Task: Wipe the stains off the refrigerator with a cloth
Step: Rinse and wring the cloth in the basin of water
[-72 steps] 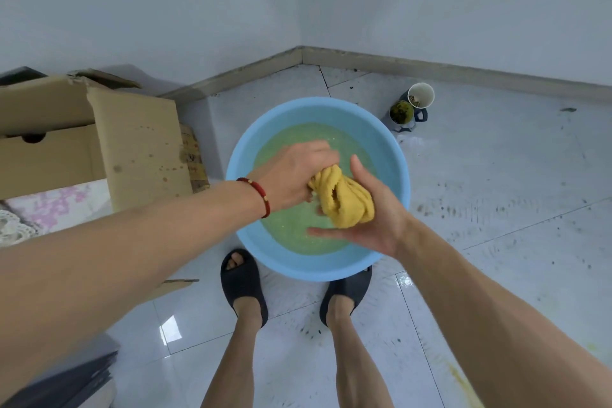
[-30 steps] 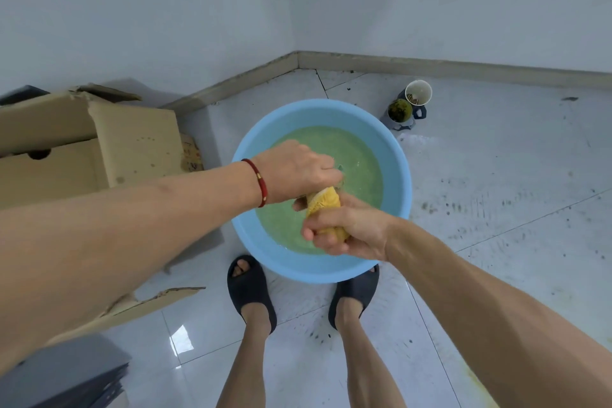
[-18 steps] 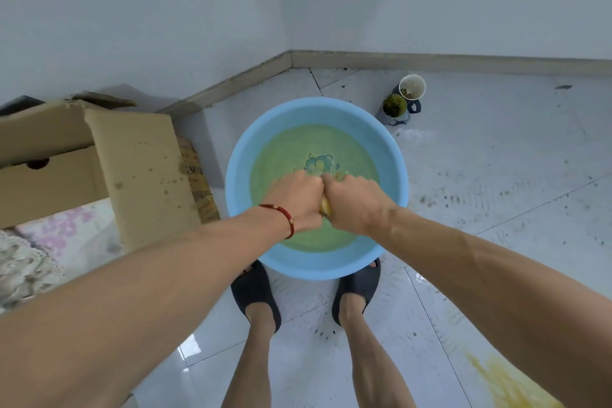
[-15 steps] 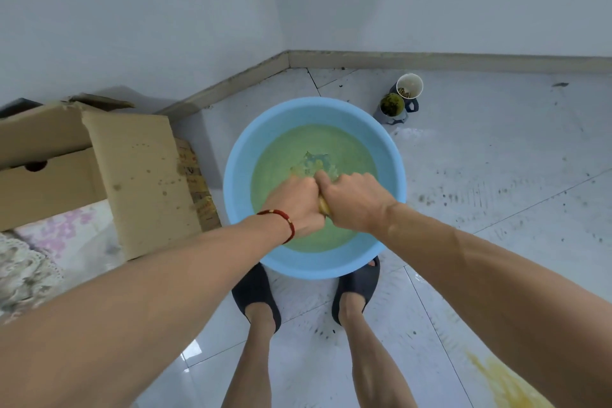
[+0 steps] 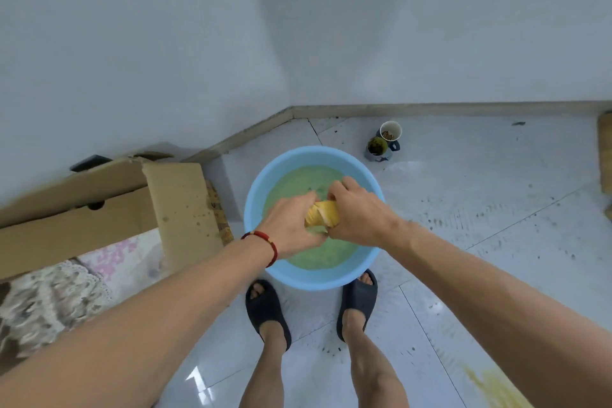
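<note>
While both hands meet over the basin (image 5: 255,209), the yellow cloth (image 5: 323,213) is bunched into a tight roll between them, held above the greenish water (image 5: 298,180). The left hand (image 5: 291,225) has its fingers curled round the cloth's left end, and a red bracelet (image 5: 265,242) sits on that wrist. The right hand (image 5: 357,212) is clenched round the right end, knuckles up. Only the ridged middle of the cloth shows between the two fists; the rest is hidden inside them.

The basin is light blue and stands on the white tiled floor (image 5: 496,242) near the room's corner, its near rim just ahead of two feet in dark slippers (image 5: 268,308). By the floor's far edge, to the right of the basin and apart from it, stand a white cup (image 5: 390,131) and a dark mug (image 5: 377,146), touching each other. A cardboard box (image 5: 99,209) lies at the floor's left edge, one flap hanging down close to the basin. Patterned fabric (image 5: 49,301) lies below the box. A yellow smear (image 5: 496,387) marks the tiles at the near right.
</note>
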Demonstrator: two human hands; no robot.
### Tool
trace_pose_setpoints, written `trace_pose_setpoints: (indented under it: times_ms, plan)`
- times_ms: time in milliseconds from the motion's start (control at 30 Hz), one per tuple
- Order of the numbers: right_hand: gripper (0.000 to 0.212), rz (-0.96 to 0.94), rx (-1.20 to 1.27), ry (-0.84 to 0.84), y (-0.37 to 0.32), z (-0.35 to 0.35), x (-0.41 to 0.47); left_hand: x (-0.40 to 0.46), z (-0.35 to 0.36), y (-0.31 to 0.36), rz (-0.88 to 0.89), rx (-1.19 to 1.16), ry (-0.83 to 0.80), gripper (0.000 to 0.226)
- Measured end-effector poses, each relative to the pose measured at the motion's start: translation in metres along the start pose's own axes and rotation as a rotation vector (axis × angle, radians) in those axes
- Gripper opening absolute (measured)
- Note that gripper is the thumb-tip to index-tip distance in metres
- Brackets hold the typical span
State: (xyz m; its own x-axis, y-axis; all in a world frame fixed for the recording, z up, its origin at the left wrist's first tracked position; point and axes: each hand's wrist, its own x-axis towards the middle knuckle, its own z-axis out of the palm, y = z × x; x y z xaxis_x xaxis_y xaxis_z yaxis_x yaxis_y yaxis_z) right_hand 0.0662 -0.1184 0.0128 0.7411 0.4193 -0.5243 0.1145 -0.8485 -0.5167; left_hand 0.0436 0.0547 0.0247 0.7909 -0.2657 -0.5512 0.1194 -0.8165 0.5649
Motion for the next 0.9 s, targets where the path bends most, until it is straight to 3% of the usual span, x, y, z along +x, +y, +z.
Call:
trace_pose_setpoints:
  times_ms: [100,200,267,367,467,600,667,733,833,900]
  plan:
    - [0.055,0.010,0.126,0.028,-0.018,-0.052,-0.041,-0.034,-0.043,0.037,0.051,-0.259,-0.043,0.036]
    - [0.044,0.040,0.265,0.076,-0.041,-0.104,-0.094,-0.066,-0.087,0.076,0.065,-0.517,0.042,0.027]
    - [0.032,0.072,0.404,0.120,-0.055,-0.134,-0.134,-0.087,-0.118,0.106,0.135,-0.558,0.093,0.028]
    - [0.026,0.081,0.730,0.210,-0.073,-0.163,-0.184,-0.109,-0.158,0.153,0.233,-0.532,0.115,0.055]
    - [0.032,0.146,1.070,0.425,-0.092,-0.179,-0.225,-0.123,-0.181,0.198,0.376,-0.534,0.096,0.067]
    - [0.013,0.152,1.029,0.663,-0.117,-0.190,-0.277,-0.143,-0.194,0.252,0.608,-0.520,0.061,0.079]
    - [0.015,0.200,0.987,0.856,-0.124,-0.192,-0.304,-0.151,-0.189,0.276,0.754,-0.490,-0.006,0.081]
    - [0.021,0.301,0.982,1.050,-0.128,-0.191,-0.327,-0.159,-0.179,0.294,0.888,-0.442,-0.025,0.075]
    - [0.026,0.375,1.193,1.243,-0.128,-0.195,-0.358,-0.170,-0.164,0.303,1.006,-0.401,0.036,0.065]
    - [0.024,0.372,1.354,1.421,-0.124,-0.195,-0.401,-0.187,-0.147,0.319,1.107,-0.342,-0.017,0.048]
